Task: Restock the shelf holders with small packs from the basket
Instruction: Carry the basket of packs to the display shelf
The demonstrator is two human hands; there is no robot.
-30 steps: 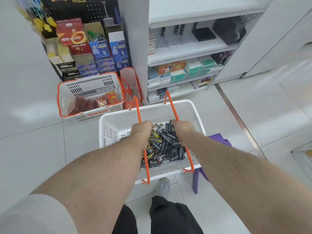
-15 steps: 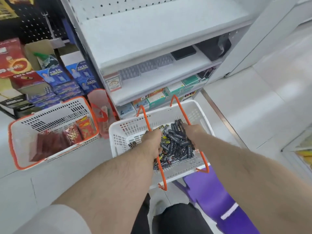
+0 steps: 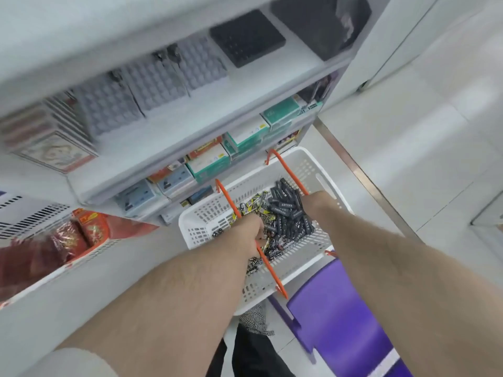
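Gripping one orange handle each, the left hand and right hand are carrying the basket level beside the shelf, keeping the small packs inside it within reach of the holders.

A shop: white shelving stocked with boxed goods, shopping basket.

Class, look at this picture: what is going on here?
A person carries a white basket of small packs, left hand and right hand each gripping an orange handle. The basket hangs beside a white shelf with grey holders, above a purple stool. No pack has been taken out yet.
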